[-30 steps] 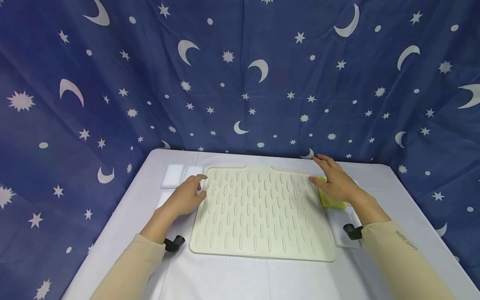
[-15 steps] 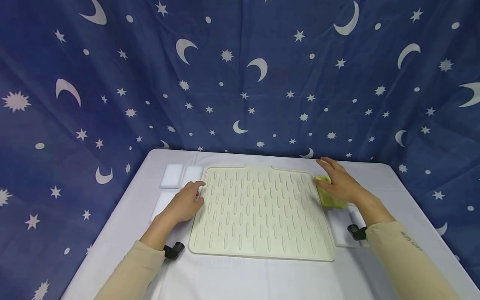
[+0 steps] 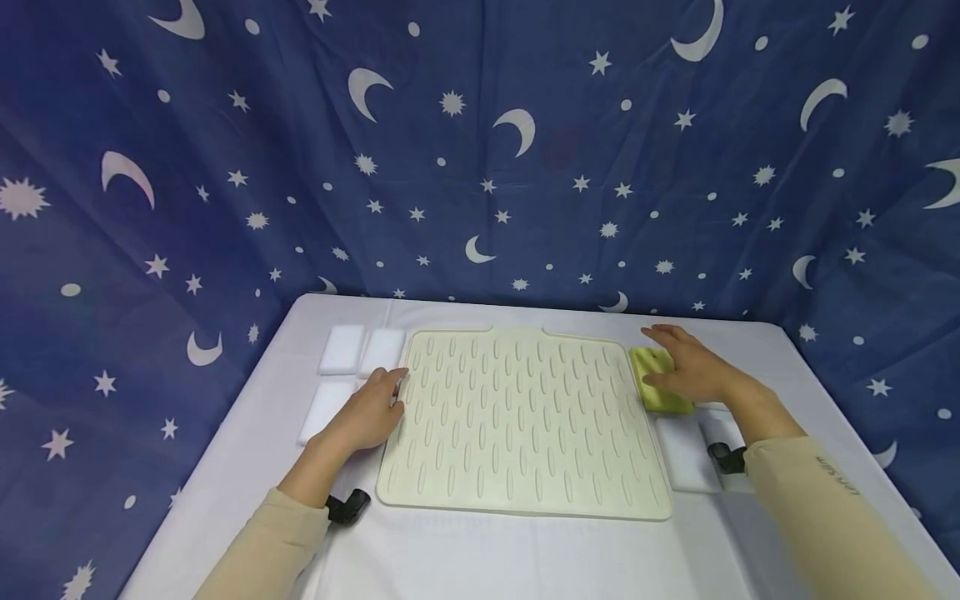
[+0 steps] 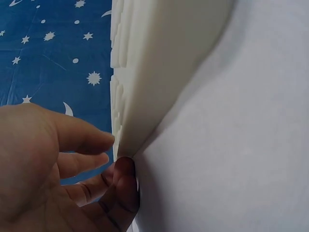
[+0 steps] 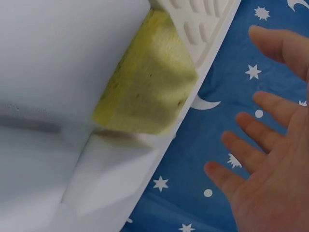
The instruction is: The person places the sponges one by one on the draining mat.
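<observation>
A cream ribbed mat [image 3: 525, 425] with a tab at its far edge lies flat in the middle of the table. My left hand [image 3: 371, 408] is at the mat's left edge, thumb and forefinger apart. In the left wrist view, the fingertips [image 4: 126, 186] are at the rim of the mat [image 4: 164, 72]; whether they press on it I cannot tell. My right hand [image 3: 693, 367] hovers beside and over a yellow sponge [image 3: 660, 383] by the mat's right edge. Its fingers [image 5: 246, 150] are spread and hold nothing, apart from the sponge [image 5: 149, 82] in the right wrist view.
Several white foam-like blocks [image 3: 343, 350] lie left of the mat, partly behind my left hand. More white blocks [image 3: 686, 454] lie to the right, below the sponge. A dark blue curtain [image 3: 480, 167] with moons and stars hangs behind the white-covered table [image 3: 480, 558].
My right hand has drawn rightward off the mat's right edge, uncovering more of the yellow sponge. The left hand has shifted slightly left and nearer. The mat appears unmoved.
</observation>
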Tool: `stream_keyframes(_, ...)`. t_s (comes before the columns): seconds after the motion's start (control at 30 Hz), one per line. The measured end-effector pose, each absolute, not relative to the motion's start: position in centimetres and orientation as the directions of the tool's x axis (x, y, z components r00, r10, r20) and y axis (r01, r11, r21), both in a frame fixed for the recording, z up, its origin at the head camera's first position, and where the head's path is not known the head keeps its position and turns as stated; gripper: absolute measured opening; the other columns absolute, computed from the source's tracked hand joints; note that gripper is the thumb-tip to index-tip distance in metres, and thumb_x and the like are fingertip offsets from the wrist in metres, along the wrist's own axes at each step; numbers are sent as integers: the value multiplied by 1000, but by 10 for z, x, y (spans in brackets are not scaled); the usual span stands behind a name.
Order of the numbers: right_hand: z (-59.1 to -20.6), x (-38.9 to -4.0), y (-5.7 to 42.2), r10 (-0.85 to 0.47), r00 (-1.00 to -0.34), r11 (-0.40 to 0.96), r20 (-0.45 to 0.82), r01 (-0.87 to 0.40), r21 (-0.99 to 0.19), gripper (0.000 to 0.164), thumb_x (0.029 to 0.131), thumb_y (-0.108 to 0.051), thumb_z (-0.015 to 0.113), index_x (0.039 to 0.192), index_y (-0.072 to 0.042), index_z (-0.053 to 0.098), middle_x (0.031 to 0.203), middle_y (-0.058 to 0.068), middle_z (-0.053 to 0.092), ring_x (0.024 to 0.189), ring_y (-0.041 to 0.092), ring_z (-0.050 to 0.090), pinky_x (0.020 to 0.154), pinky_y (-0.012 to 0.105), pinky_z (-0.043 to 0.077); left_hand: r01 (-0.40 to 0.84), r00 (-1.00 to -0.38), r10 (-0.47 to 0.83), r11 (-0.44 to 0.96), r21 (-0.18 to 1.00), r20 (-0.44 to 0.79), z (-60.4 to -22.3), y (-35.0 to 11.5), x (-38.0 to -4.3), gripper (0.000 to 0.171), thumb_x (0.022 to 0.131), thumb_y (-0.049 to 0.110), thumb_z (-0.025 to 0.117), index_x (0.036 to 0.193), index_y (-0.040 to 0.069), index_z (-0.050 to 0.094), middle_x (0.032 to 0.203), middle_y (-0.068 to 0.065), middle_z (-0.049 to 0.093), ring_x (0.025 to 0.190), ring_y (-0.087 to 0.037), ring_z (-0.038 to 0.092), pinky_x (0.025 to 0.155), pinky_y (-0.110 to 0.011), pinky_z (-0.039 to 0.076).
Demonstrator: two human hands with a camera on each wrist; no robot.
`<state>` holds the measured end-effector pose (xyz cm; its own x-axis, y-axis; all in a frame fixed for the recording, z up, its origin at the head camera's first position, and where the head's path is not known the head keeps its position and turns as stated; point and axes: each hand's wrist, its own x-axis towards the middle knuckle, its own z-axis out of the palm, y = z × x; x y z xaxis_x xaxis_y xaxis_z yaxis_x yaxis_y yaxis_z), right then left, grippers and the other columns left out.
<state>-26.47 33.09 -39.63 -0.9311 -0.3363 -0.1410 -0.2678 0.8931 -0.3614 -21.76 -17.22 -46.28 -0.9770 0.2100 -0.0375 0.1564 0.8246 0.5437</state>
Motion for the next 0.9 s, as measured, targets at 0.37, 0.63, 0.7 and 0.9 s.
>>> stream_keyframes(0.37,-401,-264,341,-305,-927,910,-220,-216,-353,87,80,-33,75,152,-11,29,157,19,19,139,45,25,106,69,24,177,-972,232,808,561,-28,-472,-176,-218,50,98,13,40,148,6,37,115,-9,47,104,-22,55,94,-44,45)
stream_keyframes(0.63,-405,-265,343,-265,-931,922,-251,-168,-348,85,83,-36,72,152,-12,28,158,20,18,139,46,23,106,71,22,144,-974,219,787,600,-53,-472,-177,-217,49,99,15,40,148,9,37,114,-7,46,101,-21,52,93,-44,43)
stream_keyframes(0.7,-406,-266,343,-259,-931,923,-256,-161,-350,85,83,-35,72,152,-12,28,158,20,18,139,47,23,105,71,21,137,-975,215,785,604,-59,-472,-177,-217,49,99,15,40,148,9,37,115,-7,46,103,-21,53,93,-44,43)
stream_keyframes(0.9,-409,-268,345,-257,-933,922,-251,-158,-355,90,79,-34,76,152,-11,29,157,21,19,139,46,24,105,71,22,133,-975,213,788,602,-64,-473,-177,-217,49,100,15,40,148,11,37,115,-6,45,99,-20,50,89,-41,42)
